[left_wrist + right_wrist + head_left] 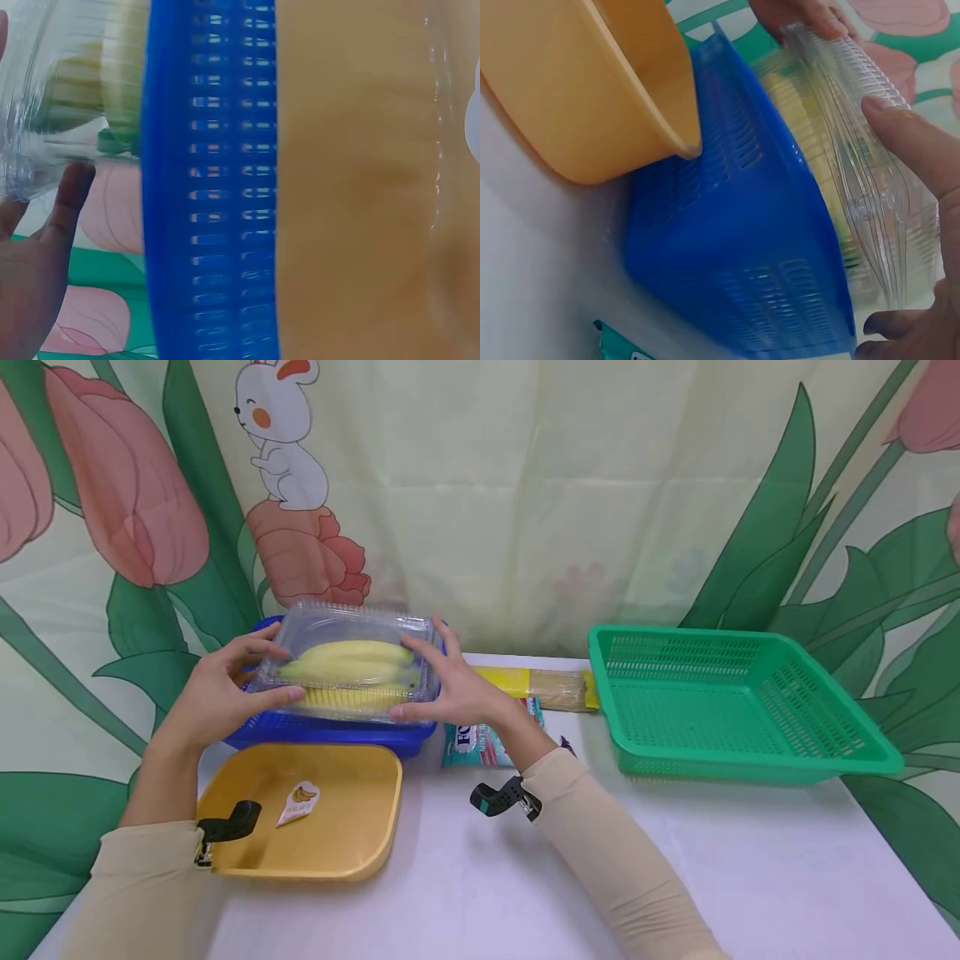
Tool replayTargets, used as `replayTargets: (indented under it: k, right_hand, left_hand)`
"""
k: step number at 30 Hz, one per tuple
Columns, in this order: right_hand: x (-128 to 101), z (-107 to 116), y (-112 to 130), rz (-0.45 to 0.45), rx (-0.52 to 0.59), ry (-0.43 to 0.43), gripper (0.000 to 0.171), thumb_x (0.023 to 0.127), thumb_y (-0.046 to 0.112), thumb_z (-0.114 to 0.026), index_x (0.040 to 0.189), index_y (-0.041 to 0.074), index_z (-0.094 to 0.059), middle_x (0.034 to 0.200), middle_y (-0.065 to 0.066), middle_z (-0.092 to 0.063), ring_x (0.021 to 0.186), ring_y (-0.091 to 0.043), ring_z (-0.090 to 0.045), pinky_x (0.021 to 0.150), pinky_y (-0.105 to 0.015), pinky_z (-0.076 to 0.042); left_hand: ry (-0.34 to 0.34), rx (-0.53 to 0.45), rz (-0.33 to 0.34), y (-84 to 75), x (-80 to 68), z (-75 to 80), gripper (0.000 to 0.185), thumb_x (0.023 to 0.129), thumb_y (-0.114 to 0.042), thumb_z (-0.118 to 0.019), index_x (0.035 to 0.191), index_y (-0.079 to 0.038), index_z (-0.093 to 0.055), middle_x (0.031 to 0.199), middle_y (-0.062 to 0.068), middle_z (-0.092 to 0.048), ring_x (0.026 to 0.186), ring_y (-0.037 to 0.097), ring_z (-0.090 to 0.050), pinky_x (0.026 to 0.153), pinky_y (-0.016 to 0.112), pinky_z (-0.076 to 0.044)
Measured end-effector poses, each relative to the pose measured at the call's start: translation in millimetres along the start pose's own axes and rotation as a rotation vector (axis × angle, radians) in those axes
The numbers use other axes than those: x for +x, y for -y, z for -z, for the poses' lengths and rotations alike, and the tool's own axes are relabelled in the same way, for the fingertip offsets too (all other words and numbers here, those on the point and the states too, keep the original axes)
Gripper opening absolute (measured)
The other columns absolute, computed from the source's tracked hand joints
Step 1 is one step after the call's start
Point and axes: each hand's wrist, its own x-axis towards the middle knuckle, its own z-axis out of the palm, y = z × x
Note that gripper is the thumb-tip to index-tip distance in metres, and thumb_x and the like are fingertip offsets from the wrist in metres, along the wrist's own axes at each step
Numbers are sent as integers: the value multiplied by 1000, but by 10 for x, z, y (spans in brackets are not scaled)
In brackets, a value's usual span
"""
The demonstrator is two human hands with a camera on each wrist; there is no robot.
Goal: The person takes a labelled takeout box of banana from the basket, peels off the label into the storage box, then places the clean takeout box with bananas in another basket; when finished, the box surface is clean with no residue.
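Note:
A clear plastic clamshell box (348,664) with yellow bananas inside is held over the blue basket (330,733). My left hand (225,689) grips its left end, thumb below and fingers on top. My right hand (450,681) grips its right end. In the left wrist view the box (67,90) sits beside the blue basket wall (210,187), with my fingers (71,191) under it. The right wrist view shows the box (870,202) above the blue basket (742,247), my right fingers (915,142) on its lid.
A yellow tray (315,810) with a banana sticker (298,802) lies in front of the blue basket. A green basket (727,702) stands at the right. A snack packet (476,743) and a spaghetti pack (540,687) lie between them on the white table.

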Motion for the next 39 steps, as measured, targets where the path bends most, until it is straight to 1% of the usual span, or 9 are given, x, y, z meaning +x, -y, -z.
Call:
replayTargets:
  k: [3, 8, 16, 23, 26, 30, 31, 36, 39]
  right_hand:
    - [17, -29, -24, -19, -7, 22, 101, 84, 47, -82, 164, 33, -23, 170, 6, 23, 157, -40, -14, 118, -62, -32]
    - [61, -65, -26, -27, -29, 38, 100, 85, 50, -80, 165, 31, -22, 171, 3, 22, 157, -38, -14, 118, -61, -32]
    - [65, -89, -26, -21, -70, 49, 98, 88, 52, -77, 165, 22, -24, 173, -2, 9, 157, -35, -18, 120, -56, -32]
    - [84, -140, -58, -26, -91, 69, 94, 91, 55, -72, 165, 22, -23, 173, -2, 8, 159, -32, -7, 123, -57, -25]
    - [86, -184, -93, -56, -100, 89, 88, 95, 58, -64, 165, 22, -24, 173, -4, 10, 159, -34, -6, 123, -60, -23]
    - [79, -238, -161, -86, -126, 107, 79, 100, 59, -54, 164, 19, -29, 173, -8, 8, 159, -35, -4, 123, -61, -22]
    - [77, -243, -173, -85, -135, 109, 78, 101, 57, -54, 163, 18, -30, 174, -9, 7, 159, -35, -4, 123, -61, -22]
    - [92, -245, -192, -65, -198, 121, 74, 100, 55, -57, 159, 15, -39, 173, -11, -5, 159, -36, -2, 124, -61, -18]
    - [102, -225, -176, -80, -231, 132, 73, 99, 57, -57, 159, 18, -40, 173, -10, -10, 159, -34, -1, 125, -60, -17]
  left_hand:
    - [18, -19, 16, 37, 14, -5, 53, 87, -31, -84, 131, -14, -60, 168, -11, -29, 154, 37, -26, 114, 66, -33]
    - [20, -48, 21, 105, 25, -3, 53, 88, -29, -83, 131, -10, -59, 168, -9, -30, 147, 44, -34, 113, 69, -33]
    - [46, -42, 12, 244, 31, -44, 45, 91, -26, -81, 128, -7, -63, 167, -4, -34, 146, 39, -37, 111, 38, -40]
    - [38, -40, 55, 315, 0, -32, 50, 91, -31, -80, 131, -7, -61, 168, -3, -32, 146, 45, -35, 114, 66, -32]
    - [46, 1, 74, 370, -15, 1, 50, 91, -34, -80, 131, -10, -61, 168, -2, -31, 143, 45, -39, 113, 44, -43]
    - [80, 42, 69, 450, -19, 0, 49, 91, -34, -80, 130, -10, -63, 167, 1, -33, 138, 46, -45, 97, 15, -47]
    - [88, 50, 66, 458, -16, -9, 49, 91, -35, -80, 130, -11, -63, 167, 2, -33, 137, 47, -46, 96, 17, -48]
    - [105, 41, 52, 448, 20, -46, 50, 90, -33, -81, 129, -7, -63, 166, 7, -34, 137, 50, -46, 109, 63, -41]
    - [122, 46, 49, 442, 47, -45, 51, 91, -32, -80, 131, -5, -62, 167, 11, -32, 136, 54, -45, 107, 66, -41]
